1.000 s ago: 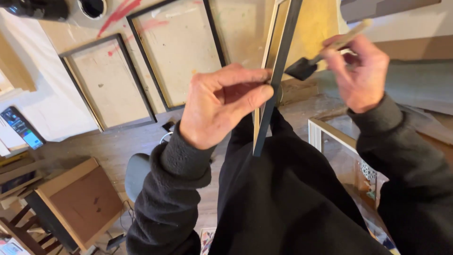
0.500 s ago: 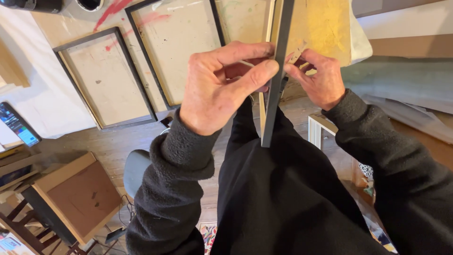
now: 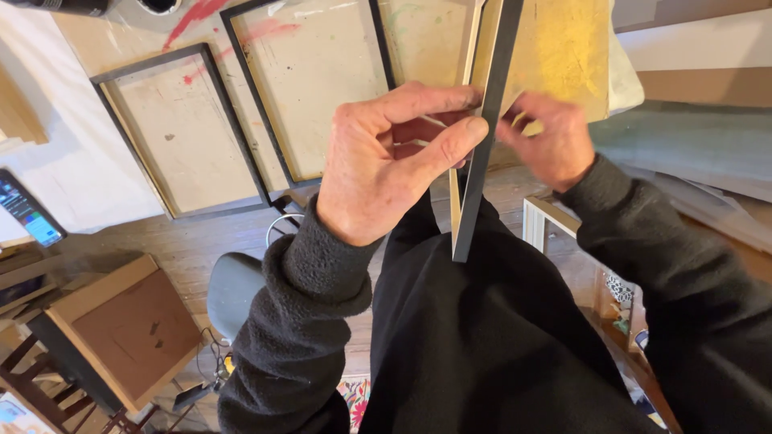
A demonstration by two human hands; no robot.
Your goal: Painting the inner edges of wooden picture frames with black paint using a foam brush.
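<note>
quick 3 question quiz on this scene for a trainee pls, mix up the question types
1. True or false: the left hand pinches the dark frame edge between thumb and fingers.
2. Multiple choice: where does the phone with the lit screen lie? A) on the white sheet at the left B) on the grey stool C) in the right hand
3. Fill in: the two framed panels lying flat on the table have ____ coloured frames.

Key
1. true
2. A
3. dark (black)

The right hand sits behind the frame edge; what it holds cannot be seen.
</note>
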